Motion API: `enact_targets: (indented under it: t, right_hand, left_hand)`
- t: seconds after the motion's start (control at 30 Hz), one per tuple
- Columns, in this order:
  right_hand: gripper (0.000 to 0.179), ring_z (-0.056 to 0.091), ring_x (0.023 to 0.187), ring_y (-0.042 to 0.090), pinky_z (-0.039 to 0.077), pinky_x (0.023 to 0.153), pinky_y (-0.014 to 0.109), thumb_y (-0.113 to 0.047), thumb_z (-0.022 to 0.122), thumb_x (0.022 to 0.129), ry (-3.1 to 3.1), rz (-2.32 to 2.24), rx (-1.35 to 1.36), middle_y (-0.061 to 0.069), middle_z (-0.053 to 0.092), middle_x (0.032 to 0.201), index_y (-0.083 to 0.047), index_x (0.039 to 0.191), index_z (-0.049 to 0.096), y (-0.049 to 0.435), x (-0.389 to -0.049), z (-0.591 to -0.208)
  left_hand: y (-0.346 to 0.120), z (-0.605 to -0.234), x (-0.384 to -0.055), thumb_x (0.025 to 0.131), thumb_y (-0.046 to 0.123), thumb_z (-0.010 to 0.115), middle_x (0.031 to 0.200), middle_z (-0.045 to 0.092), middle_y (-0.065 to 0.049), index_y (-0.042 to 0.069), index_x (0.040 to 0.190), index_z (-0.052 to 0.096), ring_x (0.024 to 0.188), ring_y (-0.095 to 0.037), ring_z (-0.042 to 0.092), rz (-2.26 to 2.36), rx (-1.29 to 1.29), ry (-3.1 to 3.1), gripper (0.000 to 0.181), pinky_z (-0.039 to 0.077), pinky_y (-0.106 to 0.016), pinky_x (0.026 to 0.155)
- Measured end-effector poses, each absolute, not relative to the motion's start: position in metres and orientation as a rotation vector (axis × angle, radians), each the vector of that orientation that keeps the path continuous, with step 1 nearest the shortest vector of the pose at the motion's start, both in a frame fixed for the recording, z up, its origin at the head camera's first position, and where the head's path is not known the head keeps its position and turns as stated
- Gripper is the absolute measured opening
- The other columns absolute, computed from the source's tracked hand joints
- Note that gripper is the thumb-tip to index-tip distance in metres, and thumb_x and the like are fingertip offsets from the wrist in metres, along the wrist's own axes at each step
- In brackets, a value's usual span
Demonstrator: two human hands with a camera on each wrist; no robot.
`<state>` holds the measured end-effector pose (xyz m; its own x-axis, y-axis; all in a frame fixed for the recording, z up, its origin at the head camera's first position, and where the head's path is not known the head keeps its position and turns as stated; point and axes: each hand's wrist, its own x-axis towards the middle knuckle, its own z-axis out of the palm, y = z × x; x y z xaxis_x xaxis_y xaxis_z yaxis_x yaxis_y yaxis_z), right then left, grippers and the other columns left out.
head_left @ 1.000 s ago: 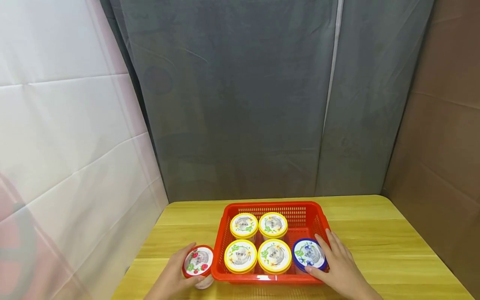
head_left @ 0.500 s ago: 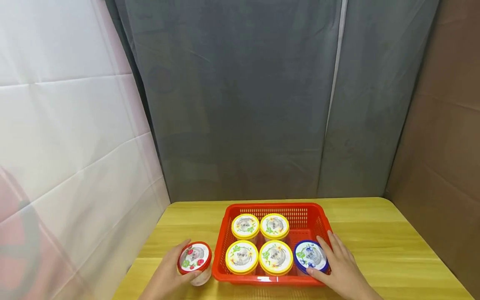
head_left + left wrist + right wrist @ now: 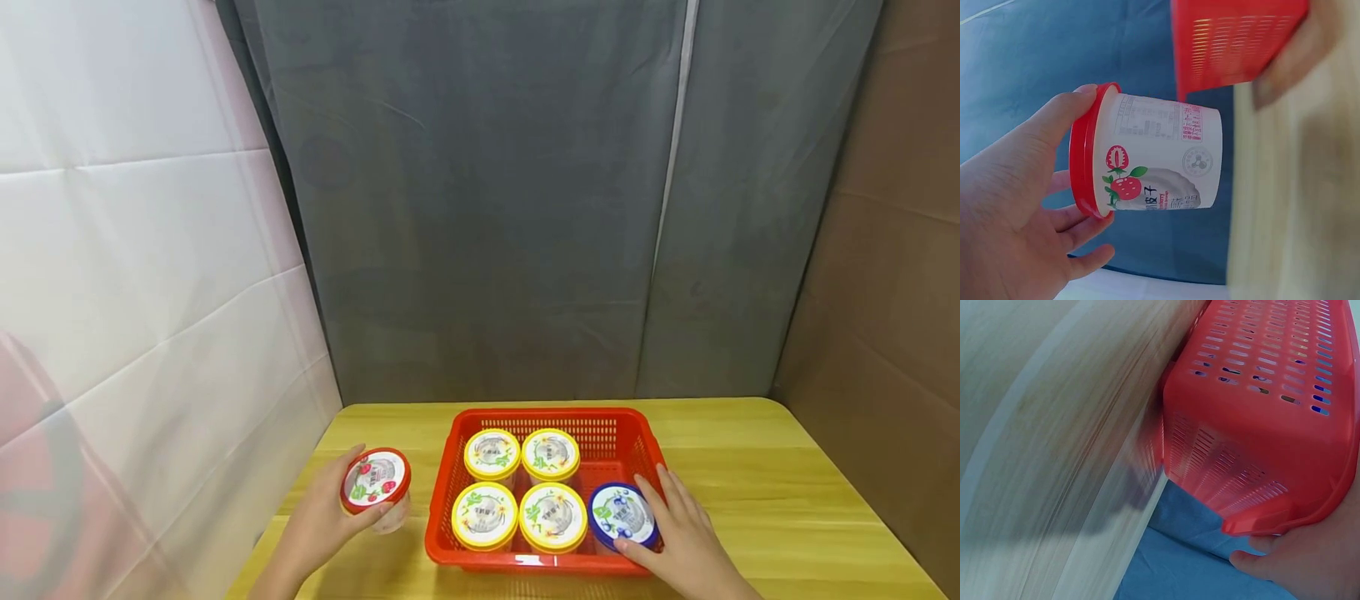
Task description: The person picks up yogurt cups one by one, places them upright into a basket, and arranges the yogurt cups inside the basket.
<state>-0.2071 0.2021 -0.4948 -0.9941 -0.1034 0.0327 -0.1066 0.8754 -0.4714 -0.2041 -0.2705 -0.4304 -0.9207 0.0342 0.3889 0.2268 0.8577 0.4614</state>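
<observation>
My left hand (image 3: 318,508) holds a strawberry yogurt cup (image 3: 388,515) by its red lid, thumb on the near side and fingers on the far side. The left wrist view shows this white cup (image 3: 1166,156) raised off the table. My right hand (image 3: 686,533) reaches over the right side of the red basket (image 3: 528,560). Its thumb and index finger span the lid of a blueberry cup (image 3: 621,510) in the near right corner. In the right wrist view, the basket wall (image 3: 1241,425) hides this cup's body and most of the fingers.
Two yellow-lidded cups stand in the basket's back row, left cup (image 3: 492,452) and right cup (image 3: 551,452). Two more are in front, left cup (image 3: 484,515) and right cup (image 3: 553,515). The wooden table (image 3: 780,500) ends at a grey curtain (image 3: 480,250).
My left hand has lifted the strawberry cup and carried it left, away from the basket's side. My right hand stays at the blueberry cup. The head view has shifted slightly.
</observation>
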Motion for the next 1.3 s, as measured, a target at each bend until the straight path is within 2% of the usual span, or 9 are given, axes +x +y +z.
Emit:
enact_targets:
  t: [0.27, 0.37, 0.67, 0.97, 1.3]
  right_hand:
    - [0.11, 0.017, 0.146, 0.05, 0.022, 0.105, 0.081, -0.079, 0.062, 0.073, -3.014, 0.765, 0.187, 0.023, 0.014, 0.164, -0.012, 0.155, 0.032, 0.204, -0.208, -0.493]
    - [0.109, 0.016, 0.146, 0.05, 0.022, 0.106, 0.081, -0.078, 0.063, 0.074, -3.013, 0.765, 0.193, 0.023, 0.014, 0.164, -0.012, 0.155, 0.032, 0.205, -0.207, -0.493]
    - [0.108, 0.017, 0.146, 0.049, 0.022, 0.106, 0.08, -0.079, 0.062, 0.074, -2.979, 0.755, 0.205, 0.023, 0.014, 0.164, -0.013, 0.154, 0.033, 0.206, -0.206, -0.493]
    - [0.106, 0.018, 0.146, 0.049, 0.024, 0.105, 0.08, -0.078, 0.062, 0.075, -2.957, 0.727, 0.23, 0.023, 0.016, 0.164, -0.013, 0.155, 0.033, 0.206, -0.205, -0.493]
    - [0.106, 0.017, 0.147, 0.048, 0.024, 0.106, 0.079, -0.078, 0.062, 0.075, -2.958, 0.735, 0.229, 0.022, 0.016, 0.164, -0.013, 0.155, 0.033, 0.204, -0.206, -0.496]
  left_hand:
    - [-0.256, -0.402, -0.218, 0.071, 0.039, 0.088, 0.126, 0.064, -0.012, 0.004, 0.138, 0.05, 0.108, -0.028, 0.058, -0.704, -0.235, -2.531, 0.085, 0.055, -0.048, 0.085]
    - [-0.246, -0.395, -0.225, 0.071, 0.039, 0.088, 0.125, 0.064, -0.012, 0.005, 0.139, 0.05, 0.108, -0.028, 0.058, -0.711, -0.252, -2.523, 0.085, 0.056, -0.049, 0.086]
    - [-0.208, -0.386, -0.247, 0.072, 0.038, 0.087, 0.131, 0.061, -0.012, 0.008, 0.142, 0.047, 0.117, -0.033, 0.055, -0.725, -0.331, -2.525, 0.086, 0.054, -0.053, 0.093]
    - [-0.163, -0.375, -0.26, 0.073, 0.043, 0.086, 0.137, 0.056, -0.006, 0.016, 0.145, 0.044, 0.117, -0.025, 0.053, -0.789, -0.4, -2.578, 0.087, 0.058, -0.044, 0.089]
    - [-0.12, -0.365, -0.272, 0.074, 0.047, 0.084, 0.141, 0.053, -0.003, 0.02, 0.146, 0.044, 0.122, -0.023, 0.049, -0.812, -0.507, -2.617, 0.087, 0.058, -0.041, 0.091]
